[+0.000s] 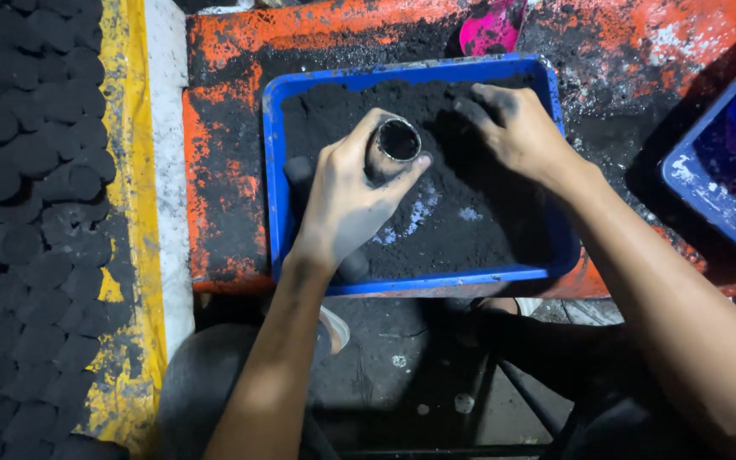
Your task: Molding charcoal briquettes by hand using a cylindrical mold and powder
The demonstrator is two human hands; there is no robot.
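Over the blue tray (276,170), the left hand (347,200) is gripping a small tube (395,143), maybe already full; the right hand (517,128) is lying open, scooping black powder (470,230); plenty is left

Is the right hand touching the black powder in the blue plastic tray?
Touching. The head view shows the right hand with fingertips pressed into the black powder heaped in the blue plastic tray, no gap visible.
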